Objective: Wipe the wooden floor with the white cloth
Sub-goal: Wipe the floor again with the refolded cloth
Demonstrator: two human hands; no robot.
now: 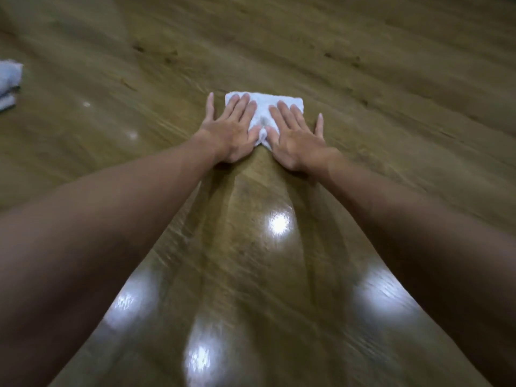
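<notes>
Whole view motion-blurred; grain of the brown wooden floor (363,79) smeared into streaks, plank seams hard to trace. Folded white cloth (264,107) partly hidden under both flat hands, its near edge and sides covered; greyish mark at its middle too blurred to identify. Pale folded fabric bundle (9,82) cut off by left edge, kind unclear. Both forearms cut off by frame edges. Palms not visible.

One folded white cloth (264,113) at centre frame, two bare hands, left hand (230,129) and right hand (296,135), one brown wooden floor (363,65), one pale folded cloth pile (9,83) at the left edge.
</notes>
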